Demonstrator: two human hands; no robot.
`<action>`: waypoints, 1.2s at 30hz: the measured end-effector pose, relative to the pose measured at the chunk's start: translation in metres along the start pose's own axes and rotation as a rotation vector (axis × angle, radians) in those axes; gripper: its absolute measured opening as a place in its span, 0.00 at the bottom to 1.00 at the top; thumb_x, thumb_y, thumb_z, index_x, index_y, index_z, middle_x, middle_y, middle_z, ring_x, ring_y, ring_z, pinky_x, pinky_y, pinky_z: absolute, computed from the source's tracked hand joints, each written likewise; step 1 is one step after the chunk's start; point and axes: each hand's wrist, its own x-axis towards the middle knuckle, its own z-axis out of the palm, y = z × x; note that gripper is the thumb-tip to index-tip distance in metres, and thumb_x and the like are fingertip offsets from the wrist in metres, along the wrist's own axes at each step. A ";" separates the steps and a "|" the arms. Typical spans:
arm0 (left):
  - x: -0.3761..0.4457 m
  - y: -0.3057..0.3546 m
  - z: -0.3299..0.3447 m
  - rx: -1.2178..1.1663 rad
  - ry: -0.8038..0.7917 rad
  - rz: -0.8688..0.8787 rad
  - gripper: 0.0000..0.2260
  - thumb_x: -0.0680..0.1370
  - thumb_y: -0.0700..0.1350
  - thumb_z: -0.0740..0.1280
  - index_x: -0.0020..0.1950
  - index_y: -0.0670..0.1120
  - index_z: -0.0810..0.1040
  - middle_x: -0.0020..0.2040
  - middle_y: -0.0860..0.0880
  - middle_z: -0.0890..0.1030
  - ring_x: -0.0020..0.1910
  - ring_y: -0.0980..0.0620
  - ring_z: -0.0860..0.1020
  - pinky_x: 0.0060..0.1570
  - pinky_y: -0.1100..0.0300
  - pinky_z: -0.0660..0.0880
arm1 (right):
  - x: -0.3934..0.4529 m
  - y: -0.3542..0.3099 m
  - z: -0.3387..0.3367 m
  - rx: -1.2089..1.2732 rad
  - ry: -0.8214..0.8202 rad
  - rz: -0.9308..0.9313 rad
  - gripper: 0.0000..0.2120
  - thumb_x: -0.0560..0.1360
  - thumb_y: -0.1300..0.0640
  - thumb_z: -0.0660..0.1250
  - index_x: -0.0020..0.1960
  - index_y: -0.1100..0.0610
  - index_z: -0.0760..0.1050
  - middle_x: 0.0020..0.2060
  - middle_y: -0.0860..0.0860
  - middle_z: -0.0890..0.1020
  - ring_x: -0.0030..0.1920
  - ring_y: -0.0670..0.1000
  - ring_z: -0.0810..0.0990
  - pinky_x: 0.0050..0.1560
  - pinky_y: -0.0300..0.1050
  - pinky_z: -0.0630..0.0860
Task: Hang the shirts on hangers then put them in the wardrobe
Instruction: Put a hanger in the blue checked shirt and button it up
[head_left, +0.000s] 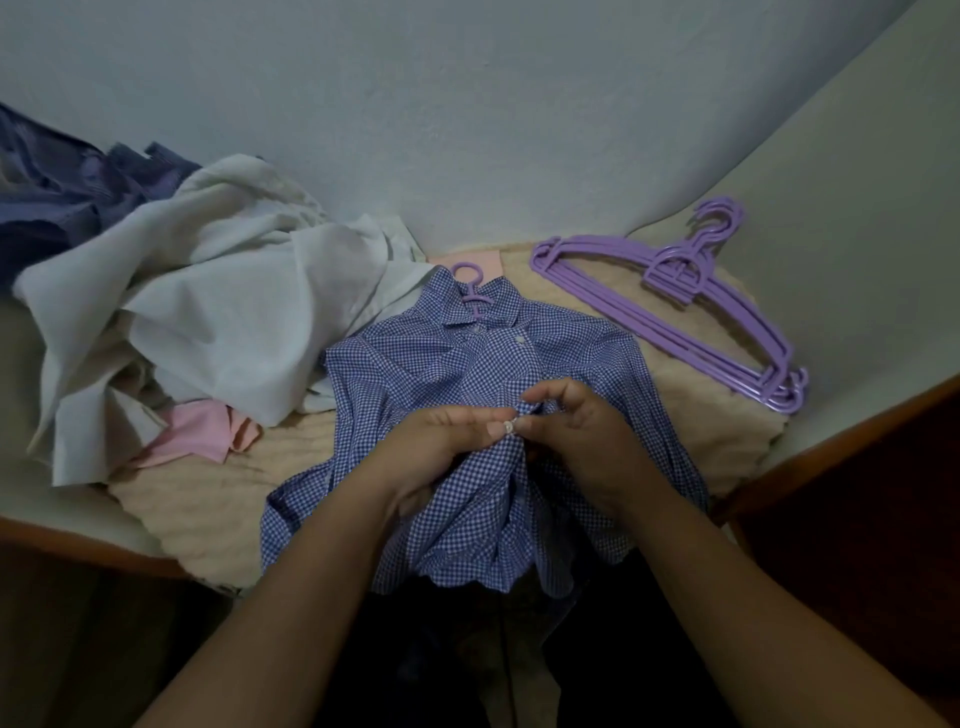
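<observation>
On a beige blanket (696, 410) covering a wood-edged bed, the blue checked shirt (415, 374) is lying flat with a purple hanger (470, 296) poking out of its collar. Both hands are meeting over its front: the left hand (447, 441) and right hand (582, 431) are each pinching the fabric at a small white button (509, 427), fingers curled. Beyond the right hand, spare purple hangers (691, 306) are lying stacked. Left of the left hand, white, pink and dark clothes (208, 291) are sitting heaped against a pale wall (467, 104).
</observation>
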 end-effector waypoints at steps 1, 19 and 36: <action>0.001 0.003 0.000 -0.004 0.000 -0.007 0.09 0.68 0.37 0.70 0.47 0.41 0.84 0.50 0.40 0.84 0.55 0.45 0.81 0.61 0.53 0.74 | 0.001 -0.001 -0.001 0.016 -0.011 0.000 0.09 0.72 0.68 0.69 0.49 0.56 0.75 0.34 0.53 0.82 0.37 0.48 0.82 0.41 0.40 0.78; 0.066 0.032 -0.023 0.943 0.175 0.203 0.12 0.80 0.38 0.63 0.57 0.50 0.82 0.57 0.49 0.82 0.53 0.51 0.80 0.54 0.62 0.74 | 0.097 0.002 -0.014 -0.355 0.209 0.001 0.10 0.74 0.57 0.69 0.54 0.51 0.75 0.39 0.54 0.82 0.40 0.52 0.80 0.43 0.53 0.79; 0.027 0.008 -0.027 0.838 0.156 0.251 0.15 0.80 0.35 0.59 0.44 0.54 0.77 0.32 0.45 0.76 0.26 0.53 0.68 0.27 0.59 0.66 | 0.011 0.011 -0.001 -0.679 0.006 -0.101 0.12 0.76 0.59 0.67 0.52 0.49 0.65 0.48 0.50 0.77 0.46 0.47 0.78 0.43 0.42 0.76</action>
